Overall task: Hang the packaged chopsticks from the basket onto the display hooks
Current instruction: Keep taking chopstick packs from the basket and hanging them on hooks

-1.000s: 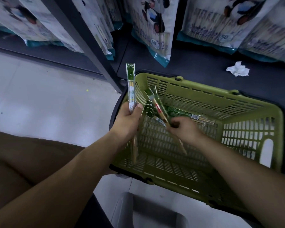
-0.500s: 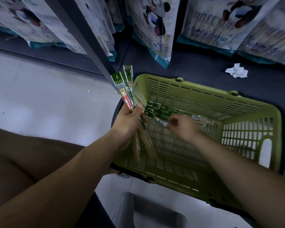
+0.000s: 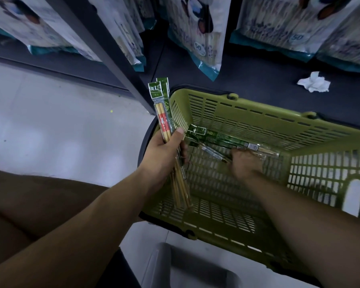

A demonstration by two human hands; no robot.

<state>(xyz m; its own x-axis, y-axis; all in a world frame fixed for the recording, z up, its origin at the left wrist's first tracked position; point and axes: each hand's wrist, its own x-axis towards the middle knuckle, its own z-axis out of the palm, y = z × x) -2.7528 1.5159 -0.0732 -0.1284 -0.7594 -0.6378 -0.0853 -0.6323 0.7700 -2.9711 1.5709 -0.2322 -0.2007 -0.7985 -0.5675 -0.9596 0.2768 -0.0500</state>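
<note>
Dark shelf base (image 3: 258, 73) beneath hanging bags (image 3: 197, 38) carries a green shopping basket (image 3: 258, 113), with a crumpled tissue (image 3: 314, 82) beyond its far edge. The left hand (image 3: 164, 151) grips a chopstick bundle (image 3: 163, 121) upright over the basket's left rim. Inside, the right hand (image 3: 245, 165) curls around one chopstick pack (image 3: 213, 151) beside the loose packs (image 3: 227, 140) along the far wall.

Left hand (image 3: 164, 154) grips clear-wrapped wooden chopstick packs (image 3: 164, 121) upright, thumb across; right hand (image 3: 245, 163) reaches low, pinching another.
</note>
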